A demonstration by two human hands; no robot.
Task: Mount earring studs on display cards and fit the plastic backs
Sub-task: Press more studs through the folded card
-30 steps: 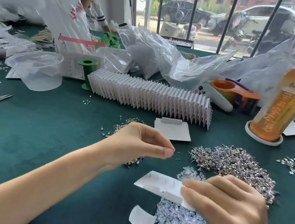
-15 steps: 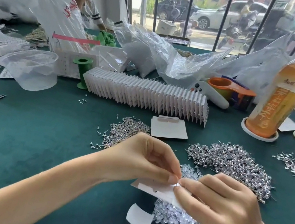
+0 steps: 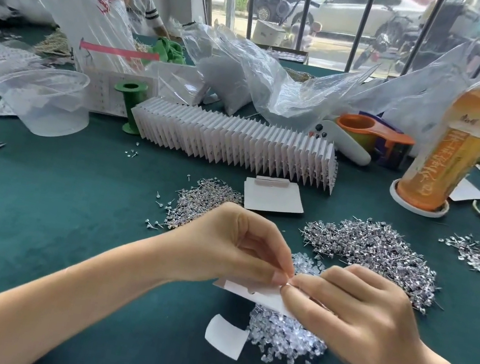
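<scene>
A: Item one, hands?

B: I log the left hand [image 3: 230, 247] pinching something tiny at its fingertips, too small for me to name, right at the top edge of the white display card [image 3: 257, 294]. The right hand [image 3: 359, 315] grips that card from the other side, above the heap of clear plastic backs [image 3: 282, 337].

A: Stock on the worktop [image 3: 50, 212]?

B: Pile of studs [image 3: 380, 251] just beyond the right hand, a smaller stud pile [image 3: 204, 194] behind the left, a blank card [image 3: 273, 195] between them, a row of finished cards [image 3: 233, 142] further back.

A: Step?

B: I judge a stud or back is being seated. Next calls for steadying the card and pressing squarely, so that nothing bends.
</scene>
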